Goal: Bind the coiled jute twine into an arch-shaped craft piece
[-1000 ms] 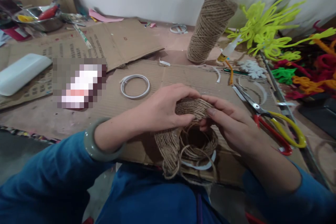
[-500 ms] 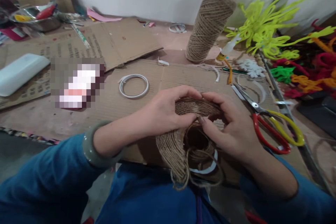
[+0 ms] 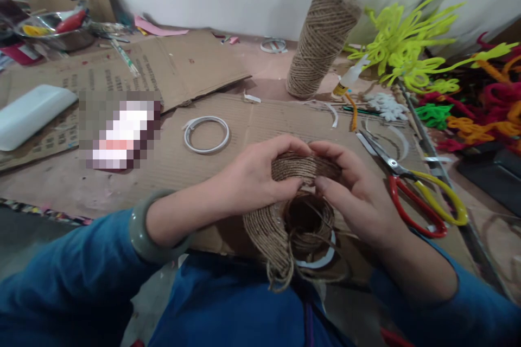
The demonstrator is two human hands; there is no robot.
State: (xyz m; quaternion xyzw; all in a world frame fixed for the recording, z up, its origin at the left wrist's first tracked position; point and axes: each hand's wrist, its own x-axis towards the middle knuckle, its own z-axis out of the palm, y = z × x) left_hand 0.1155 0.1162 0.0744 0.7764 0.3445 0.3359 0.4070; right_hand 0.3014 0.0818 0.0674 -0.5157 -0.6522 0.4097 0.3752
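Note:
A curved band covered in rows of brown jute twine (image 3: 266,233) lies near the table's front edge, close to my body. My left hand (image 3: 260,173) pinches its upper part between thumb and fingers from the left. From the right, my right hand (image 3: 352,190) grips the same band, its fingertips close to those of the left. A small round twine coil (image 3: 311,222) with a dark hollow middle sits just below the hands. Part of a white ring (image 3: 317,263) shows under it. Loose loops of twine hang at the band's lower end.
Scissors (image 3: 407,173) with red and yellow handles lie right of my right hand. A twine spool (image 3: 323,38) and a glue bottle (image 3: 350,78) stand behind. A white strip roll (image 3: 207,134) lies on the cardboard (image 3: 240,114). Yellow pipe-cleaner flowers (image 3: 411,49) fill the back right.
My right thumb has drawn slightly away from the left thumb, baring more of the band between them. The coil below is more visible. Both hands keep their grip.

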